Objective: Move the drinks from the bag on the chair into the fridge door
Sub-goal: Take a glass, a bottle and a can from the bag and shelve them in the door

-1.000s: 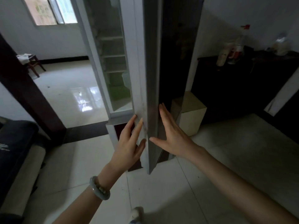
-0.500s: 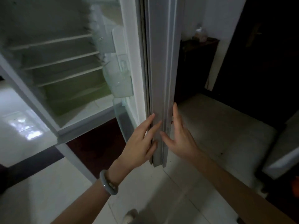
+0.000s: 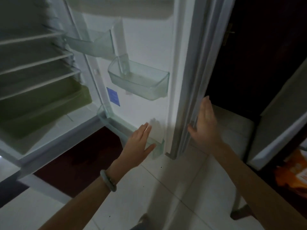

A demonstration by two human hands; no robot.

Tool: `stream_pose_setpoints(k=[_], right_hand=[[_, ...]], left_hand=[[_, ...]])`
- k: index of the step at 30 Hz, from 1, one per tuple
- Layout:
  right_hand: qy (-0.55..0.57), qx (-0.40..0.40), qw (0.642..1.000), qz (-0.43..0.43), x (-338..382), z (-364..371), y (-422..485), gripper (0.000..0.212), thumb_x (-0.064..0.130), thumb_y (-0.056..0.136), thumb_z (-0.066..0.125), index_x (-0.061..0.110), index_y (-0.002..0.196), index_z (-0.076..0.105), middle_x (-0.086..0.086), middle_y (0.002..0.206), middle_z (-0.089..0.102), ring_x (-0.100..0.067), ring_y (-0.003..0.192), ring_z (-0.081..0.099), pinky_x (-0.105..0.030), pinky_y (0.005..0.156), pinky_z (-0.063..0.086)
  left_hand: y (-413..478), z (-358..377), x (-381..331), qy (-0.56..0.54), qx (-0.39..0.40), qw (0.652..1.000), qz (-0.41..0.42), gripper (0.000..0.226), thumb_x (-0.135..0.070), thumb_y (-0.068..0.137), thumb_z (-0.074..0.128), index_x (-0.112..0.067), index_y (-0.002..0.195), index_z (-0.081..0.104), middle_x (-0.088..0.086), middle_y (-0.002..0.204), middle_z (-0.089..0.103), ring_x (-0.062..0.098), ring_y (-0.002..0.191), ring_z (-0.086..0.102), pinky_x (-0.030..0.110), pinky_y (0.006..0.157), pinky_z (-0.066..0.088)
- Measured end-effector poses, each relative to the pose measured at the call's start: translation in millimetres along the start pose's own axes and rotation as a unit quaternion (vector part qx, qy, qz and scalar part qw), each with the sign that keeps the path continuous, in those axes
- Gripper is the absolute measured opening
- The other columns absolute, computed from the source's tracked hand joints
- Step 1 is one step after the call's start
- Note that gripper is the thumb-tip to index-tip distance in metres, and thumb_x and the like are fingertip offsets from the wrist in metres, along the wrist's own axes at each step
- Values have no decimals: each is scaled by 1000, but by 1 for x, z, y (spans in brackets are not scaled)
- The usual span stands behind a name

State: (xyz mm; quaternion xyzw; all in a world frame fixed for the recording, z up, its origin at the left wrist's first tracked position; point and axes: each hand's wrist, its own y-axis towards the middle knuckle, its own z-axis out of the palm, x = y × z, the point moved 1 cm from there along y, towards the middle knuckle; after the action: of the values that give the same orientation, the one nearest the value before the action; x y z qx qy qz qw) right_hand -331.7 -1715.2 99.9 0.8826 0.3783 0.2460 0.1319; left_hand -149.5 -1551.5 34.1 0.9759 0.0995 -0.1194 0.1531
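Note:
The white fridge door point(image 3: 149, 39) stands wide open, its inner side facing me. It carries clear plastic racks: an upper one point(image 3: 89, 42), a middle one point(image 3: 139, 80) and a bottom one point(image 3: 157, 146); no drinks show in them. My left hand point(image 3: 137, 146), a pale bangle on its wrist, hovers flat with fingers apart in front of the bottom rack. My right hand point(image 3: 204, 123) rests flat against the door's outer edge point(image 3: 187, 97), holding nothing. An orange bag point(image 3: 294, 176) shows at the right edge; the chair under it is mostly hidden.
The fridge interior point(image 3: 33, 80) at left has bare wire-edged shelves and a greenish drawer point(image 3: 43, 110). A dark wooden door point(image 3: 259, 55) stands behind the fridge door. The floor is pale tile point(image 3: 174, 188), with a dark red panel point(image 3: 79, 156) below the fridge compartment.
The fridge door has swung from nearly edge-on to wide open, exposing its racks. My left hand came off the door edge to the inner side; my right hand stays on the edge.

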Motion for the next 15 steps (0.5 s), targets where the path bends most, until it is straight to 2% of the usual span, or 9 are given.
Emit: stream_pose_setpoints(k=[3,5,8,10,12,13,15], right_hand=[[-39,-32,997,57,-14,6,25,92,16,77,68,-6,144,8,-26,153,8,-40,141,9,-52,114,15],[-48,-76,992,85,-10,14,33,85,16,77,62,-7,143,14,-29,151,13,-42,139,13,-55,112,18],[-46,-98,993,49,13,46,31,84,19,69,53,-8,141,20,-30,149,20,-40,139,15,-53,113,18],[-34,-73,997,-3,31,78,24,82,21,69,50,-4,141,22,-27,149,22,-35,139,12,-49,113,14],[-46,-17,997,-66,40,114,18,73,24,74,47,0,140,26,-24,149,23,-35,139,14,-49,112,15],[-66,19,993,-95,40,132,16,69,25,77,51,2,138,31,-24,149,24,-36,138,17,-50,113,18],[-104,92,983,-120,33,163,18,63,26,74,68,4,130,46,-24,144,36,-40,133,34,-53,105,31]], left_hand=[[25,15,32,21,36,999,-4,84,-67,89,13,-3,141,31,19,148,30,34,137,29,47,108,26],[41,22,51,41,54,998,-6,85,-68,88,12,-5,141,33,19,147,33,34,135,32,50,107,26],[61,30,77,72,92,993,-25,80,-65,91,9,-6,136,39,19,138,47,36,126,46,54,99,35],[71,37,91,80,113,990,-36,78,-64,91,8,-7,133,40,18,134,52,35,120,52,53,97,39],[80,49,106,83,125,988,-30,78,-65,90,8,-8,133,39,18,134,52,35,120,52,48,104,28],[84,55,112,85,132,987,-24,78,-65,90,8,-8,134,38,17,135,51,34,121,51,47,105,21],[91,66,119,87,146,986,-3,85,-68,88,3,-8,139,34,17,142,43,34,127,44,46,109,19]])
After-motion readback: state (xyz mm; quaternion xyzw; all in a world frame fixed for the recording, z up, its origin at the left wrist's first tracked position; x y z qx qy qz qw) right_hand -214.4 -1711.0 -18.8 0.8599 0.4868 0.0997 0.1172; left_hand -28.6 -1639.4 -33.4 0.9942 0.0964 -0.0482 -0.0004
